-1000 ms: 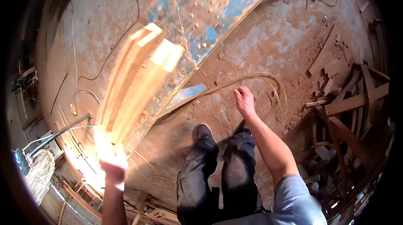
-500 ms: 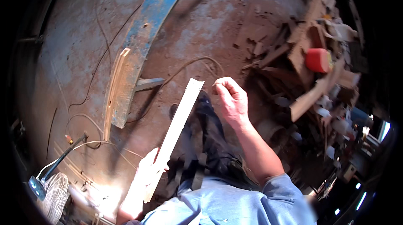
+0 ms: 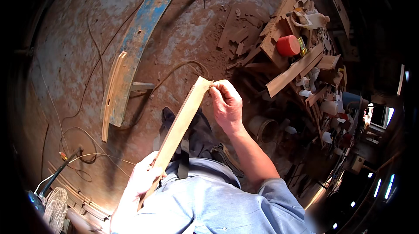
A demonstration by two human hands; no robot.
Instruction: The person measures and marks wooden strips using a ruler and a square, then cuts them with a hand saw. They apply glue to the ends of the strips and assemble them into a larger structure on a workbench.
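Observation:
A long, narrow wooden strip point(image 3: 178, 124) slants from my lap up and to the right in front of me. My left hand point(image 3: 143, 175) grips it near its lower end, with the fingers wrapped round its edge. At the far end of the strip, my right hand point(image 3: 227, 104) is closed in a pinch. Its thumb and fingertips are at the strip's upper right corner; whatever they hold is too small to make out.
A worn blue bench plank point(image 3: 144, 28) stands ahead on the left, with thin wooden strips point(image 3: 114, 96) beside its near end. To the right lies a heap of boards with a red container point(image 3: 288, 45). A fan point(image 3: 56, 205) is at lower left; hoses cross the floor.
My right hand has come to the strip's far corner, from slightly apart before. The strip has turned, showing more of its broad face. My view has shifted, with the surroundings sliding left.

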